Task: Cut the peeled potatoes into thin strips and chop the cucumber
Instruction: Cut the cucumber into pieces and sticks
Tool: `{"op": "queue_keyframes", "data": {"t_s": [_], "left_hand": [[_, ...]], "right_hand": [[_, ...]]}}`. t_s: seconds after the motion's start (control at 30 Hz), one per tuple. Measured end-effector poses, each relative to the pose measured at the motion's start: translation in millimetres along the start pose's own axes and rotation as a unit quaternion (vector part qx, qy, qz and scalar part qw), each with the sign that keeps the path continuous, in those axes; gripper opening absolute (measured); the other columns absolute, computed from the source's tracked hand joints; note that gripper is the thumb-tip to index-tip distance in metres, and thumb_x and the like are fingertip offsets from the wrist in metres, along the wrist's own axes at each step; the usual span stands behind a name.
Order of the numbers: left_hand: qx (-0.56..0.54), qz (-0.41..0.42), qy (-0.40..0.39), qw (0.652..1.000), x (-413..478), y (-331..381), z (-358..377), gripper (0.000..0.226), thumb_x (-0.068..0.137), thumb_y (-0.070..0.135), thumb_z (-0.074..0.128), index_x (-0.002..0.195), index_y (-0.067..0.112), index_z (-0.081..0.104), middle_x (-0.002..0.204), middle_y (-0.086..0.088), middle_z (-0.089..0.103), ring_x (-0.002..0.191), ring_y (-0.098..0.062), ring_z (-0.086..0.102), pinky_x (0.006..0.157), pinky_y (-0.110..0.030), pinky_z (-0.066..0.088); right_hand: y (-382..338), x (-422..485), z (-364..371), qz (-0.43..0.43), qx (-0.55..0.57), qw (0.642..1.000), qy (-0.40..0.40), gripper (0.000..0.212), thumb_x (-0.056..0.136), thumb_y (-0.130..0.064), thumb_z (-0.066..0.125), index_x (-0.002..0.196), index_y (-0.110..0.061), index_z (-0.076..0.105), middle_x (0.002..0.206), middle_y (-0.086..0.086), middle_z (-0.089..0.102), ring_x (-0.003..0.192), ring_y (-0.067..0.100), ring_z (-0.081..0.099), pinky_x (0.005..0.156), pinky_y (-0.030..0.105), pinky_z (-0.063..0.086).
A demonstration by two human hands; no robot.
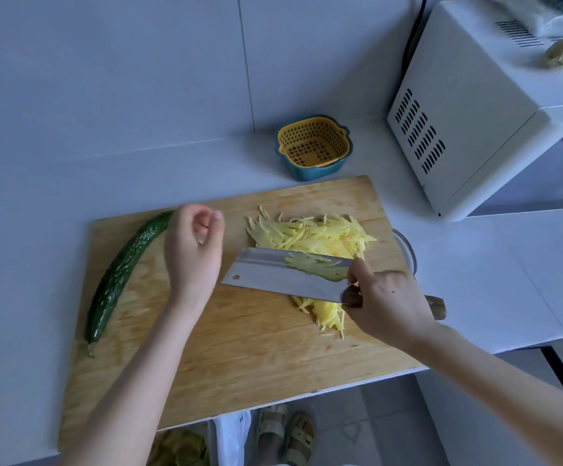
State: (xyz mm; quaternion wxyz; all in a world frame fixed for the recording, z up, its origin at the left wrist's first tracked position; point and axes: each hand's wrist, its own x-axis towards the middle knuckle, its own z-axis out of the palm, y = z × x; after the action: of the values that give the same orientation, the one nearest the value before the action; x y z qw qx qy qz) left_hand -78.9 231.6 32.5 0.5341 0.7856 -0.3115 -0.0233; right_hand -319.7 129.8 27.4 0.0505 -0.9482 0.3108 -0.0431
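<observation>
A pile of thin yellow potato strips point(317, 234) lies on the right half of a wooden cutting board point(239, 344). My right hand point(386, 302) grips the wooden handle of a cleaver point(273, 274), whose broad blade is tilted flat over the strips and hides part of the pile. A whole dark green cucumber point(123, 274) lies along the board's left edge. My left hand point(194, 250) hovers above the board between cucumber and cleaver, fingers loosely curled, holding nothing.
A yellow strainer in a blue basket point(313, 148) stands behind the board. A white microwave point(475, 105) fills the right back corner. A bowl rim point(407, 250) peeks out beside the board's right edge. The board overhangs the counter's front; feet in sandals show below.
</observation>
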Motion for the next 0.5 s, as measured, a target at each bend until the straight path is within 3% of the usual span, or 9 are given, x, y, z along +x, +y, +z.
{"op": "queue_keyframes", "data": {"t_s": [0.07, 0.13, 0.2, 0.23, 0.33, 0.37, 0.4, 0.47, 0.5], "left_hand": [[0.071, 0.126, -0.188, 0.971, -7.2, 14.4, 21.2, 0.04, 0.083, 0.049, 0.05, 0.097, 0.014, 0.064, 0.097, -0.001, 0.064, 0.092, -0.017, 0.057, 0.083, -0.033, 0.043], [0.177, 0.225, -0.333, 0.898, -15.8, 21.9, 43.1, 0.068, 0.077, 0.068, 0.042, 0.121, 0.019, 0.06, 0.123, -0.002, 0.057, 0.116, -0.019, 0.048, 0.1, -0.034, 0.032], [0.249, 0.24, -0.433, 0.832, -17.4, 19.1, 60.6, 0.084, 0.075, 0.074, 0.043, 0.145, 0.028, 0.033, 0.149, -0.004, 0.033, 0.139, -0.023, 0.023, 0.112, -0.038, 0.014], [0.268, 0.238, -0.467, 0.808, -16.5, 14.6, 67.7, 0.083, 0.081, 0.066, 0.048, 0.149, 0.03, 0.018, 0.156, -0.003, 0.019, 0.144, -0.022, 0.009, 0.115, -0.039, 0.006], [0.31, 0.253, -0.496, 0.771, -9.9, 4.9, 84.5, 0.077, 0.093, 0.019, 0.049, 0.151, 0.027, -0.001, 0.159, -0.003, 0.001, 0.146, -0.02, -0.008, 0.118, -0.04, -0.002], [0.305, 0.268, -0.488, 0.773, -6.4, 2.4, 90.2, 0.074, 0.094, 0.021, 0.046, 0.151, 0.026, 0.0, 0.159, -0.003, 0.003, 0.146, -0.021, -0.007, 0.117, -0.041, -0.002], [0.303, 0.277, -0.482, 0.774, -2.9, -1.0, 96.4, 0.068, 0.096, 0.039, 0.04, 0.151, 0.026, 0.003, 0.159, -0.004, 0.007, 0.146, -0.021, -0.004, 0.117, -0.042, -0.001], [0.316, 0.262, -0.465, 0.785, 5.8, -7.4, 108.6, 0.087, 0.081, 0.076, 0.017, 0.151, 0.025, 0.011, 0.157, -0.005, 0.016, 0.145, -0.023, 0.004, 0.116, -0.044, 0.004], [0.328, 0.256, -0.45, 0.79, 10.4, -11.0, 114.0, 0.093, 0.078, 0.08, 0.012, 0.151, 0.024, 0.015, 0.156, -0.006, 0.021, 0.145, -0.025, 0.009, 0.115, -0.044, 0.006]], "right_hand": [[-0.3, -0.4, 1.2, -0.026, -0.025, 0.999, 0.023, 0.038, 0.048, -0.011, 0.079, 0.074, -0.01, 0.052, 0.037, -0.005, 0.035, 0.032, 0.017, 0.021, 0.037, 0.016, 0.009], [0.6, 1.2, 0.4, -0.045, -0.037, 0.997, 0.042, 0.041, 0.046, -0.011, 0.079, 0.074, -0.009, 0.05, 0.036, -0.004, 0.039, 0.035, 0.016, 0.018, 0.039, 0.015, 0.009], [2.5, 2.6, 0.3, -0.058, -0.041, 0.996, 0.059, 0.043, 0.046, -0.011, 0.079, 0.075, -0.009, 0.047, 0.036, -0.003, 0.039, 0.036, 0.017, 0.018, 0.04, 0.016, 0.014], [4.0, 3.0, 1.3, -0.066, -0.04, 0.995, 0.064, 0.043, 0.046, -0.01, 0.079, 0.075, -0.009, 0.046, 0.037, -0.002, 0.039, 0.036, 0.017, 0.018, 0.04, 0.016, 0.015], [7.6, 3.4, 4.6, -0.097, -0.034, 0.992, 0.075, 0.049, 0.048, -0.004, 0.074, 0.081, -0.012, 0.038, 0.04, -0.001, 0.041, 0.034, 0.018, 0.025, 0.038, 0.019, 0.019], [8.7, 4.0, 5.1, -0.104, -0.034, 0.991, 0.079, 0.051, 0.048, -0.002, 0.072, 0.082, -0.012, 0.036, 0.04, -0.001, 0.041, 0.033, 0.019, 0.028, 0.038, 0.019, 0.02], [9.6, 4.9, 5.0, -0.108, -0.035, 0.99, 0.083, 0.051, 0.048, -0.001, 0.071, 0.083, -0.012, 0.036, 0.04, -0.001, 0.041, 0.032, 0.019, 0.029, 0.037, 0.02, 0.022], [10.2, 5.1, 3.7, -0.114, -0.035, 0.989, 0.085, 0.05, 0.048, 0.0, 0.071, 0.081, -0.012, 0.035, 0.04, -0.001, 0.04, 0.033, 0.018, 0.025, 0.036, 0.02, 0.024], [10.1, 4.3, 3.5, -0.116, -0.033, 0.989, 0.083, 0.049, 0.048, 0.001, 0.071, 0.078, -0.012, 0.035, 0.04, -0.001, 0.039, 0.035, 0.018, 0.023, 0.035, 0.02, 0.025]]}}
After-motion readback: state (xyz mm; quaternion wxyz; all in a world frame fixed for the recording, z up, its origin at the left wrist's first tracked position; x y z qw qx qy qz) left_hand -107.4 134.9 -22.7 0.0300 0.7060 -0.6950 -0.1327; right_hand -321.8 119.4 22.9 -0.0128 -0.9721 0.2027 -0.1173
